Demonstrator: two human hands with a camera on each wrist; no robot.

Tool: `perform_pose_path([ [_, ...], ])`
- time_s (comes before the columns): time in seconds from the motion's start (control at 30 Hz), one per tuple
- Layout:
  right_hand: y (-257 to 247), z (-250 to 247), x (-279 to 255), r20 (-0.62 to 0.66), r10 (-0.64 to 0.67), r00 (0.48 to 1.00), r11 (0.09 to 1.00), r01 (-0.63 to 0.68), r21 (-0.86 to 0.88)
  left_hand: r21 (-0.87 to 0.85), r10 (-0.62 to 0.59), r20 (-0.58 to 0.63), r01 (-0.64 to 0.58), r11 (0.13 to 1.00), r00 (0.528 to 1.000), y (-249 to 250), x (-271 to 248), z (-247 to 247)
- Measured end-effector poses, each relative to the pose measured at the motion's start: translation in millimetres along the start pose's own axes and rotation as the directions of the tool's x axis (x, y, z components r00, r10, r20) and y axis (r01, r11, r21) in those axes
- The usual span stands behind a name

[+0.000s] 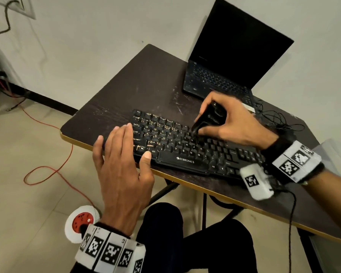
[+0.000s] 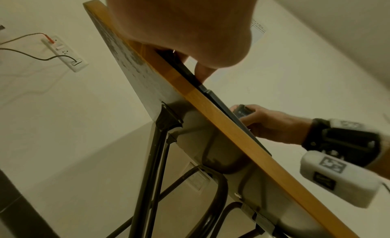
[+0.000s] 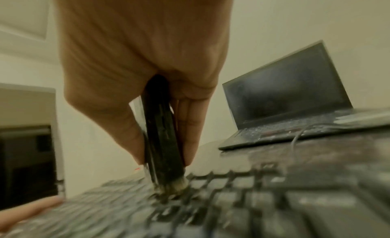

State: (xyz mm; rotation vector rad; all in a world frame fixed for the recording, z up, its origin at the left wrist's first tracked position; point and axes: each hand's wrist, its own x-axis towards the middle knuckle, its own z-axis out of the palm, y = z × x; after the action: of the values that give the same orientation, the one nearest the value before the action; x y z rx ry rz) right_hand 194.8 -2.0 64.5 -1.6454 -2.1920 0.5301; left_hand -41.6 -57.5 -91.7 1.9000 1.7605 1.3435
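A black keyboard [image 1: 185, 146] lies along the near edge of a dark table [image 1: 142, 85]. My left hand [image 1: 122, 154] rests flat on the keyboard's left end, fingers straight, thumb at the front edge. My right hand [image 1: 230, 119] grips a small black brush-like tool [image 1: 207, 119]. Its pale tip touches the keys near the middle of the keyboard [image 3: 232, 200]. In the right wrist view the black tool [image 3: 160, 135] stands nearly upright between thumb and fingers. The left wrist view shows the table edge [image 2: 211, 111] from below and the right hand [image 2: 274, 123] holding the tool.
An open black laptop [image 1: 232, 56] with a dark screen stands at the table's far right, thin black cables [image 1: 278, 119] beside it. A red cord [image 1: 53, 164] runs over the floor to a white and red socket reel [image 1: 81, 223]. My knees are under the table.
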Motion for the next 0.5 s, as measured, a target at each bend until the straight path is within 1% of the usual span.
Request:
perform_pose_path([
  [0.07,-14,13,-12,0.11,-0.102,0.989,0.992,0.093,0.082,-0.004,-0.007,-0.013,0.007,1.0,1.0,1,1,0],
  [0.1,-17,17,-15,0.147,-0.118,0.982,0.99,0.106,0.09,-0.005,-0.006,-0.014,0.006,1.0,1.0,1,0,1],
  [0.13,-16,17,-12,0.151,-0.115,0.982,0.992,0.106,0.066,-0.003,-0.003,-0.012,0.003,1.0,1.0,1,0,1],
  [0.23,-4,6,6,0.031,-0.023,0.999,0.999,0.022,0.027,0.005,-0.003,-0.006,0.003,1.0,1.0,-1,0,0],
  [0.27,-4,6,6,0.021,-0.032,0.999,0.999,0.032,0.025,0.003,-0.005,-0.003,0.005,1.0,1.0,-1,-1,0],
  [0.3,-9,8,3,0.038,-0.065,0.997,0.997,0.064,0.046,-0.002,-0.005,-0.004,0.005,1.0,1.0,0,-1,0],
  [0.33,-14,12,-3,0.083,-0.114,0.99,0.991,0.107,0.082,-0.005,-0.006,-0.006,0.006,1.0,1.0,1,0,0],
  [0.37,-20,17,-9,0.136,-0.146,0.98,0.984,0.13,0.121,-0.006,-0.006,-0.009,0.006,1.0,1.0,1,0,0],
  [0.4,-22,21,-10,0.163,-0.151,0.975,0.984,0.131,0.123,-0.006,-0.006,-0.011,0.006,1.0,1.0,1,0,0],
  [0.43,-20,20,-5,0.156,-0.134,0.979,0.989,0.121,0.09,-0.004,-0.002,-0.013,0.002,1.0,1.0,0,0,0],
  [0.5,-8,11,10,0.068,-0.038,0.997,0.998,0.035,0.045,0.001,0.003,-0.009,-0.003,1.0,1.0,0,-1,0],
])
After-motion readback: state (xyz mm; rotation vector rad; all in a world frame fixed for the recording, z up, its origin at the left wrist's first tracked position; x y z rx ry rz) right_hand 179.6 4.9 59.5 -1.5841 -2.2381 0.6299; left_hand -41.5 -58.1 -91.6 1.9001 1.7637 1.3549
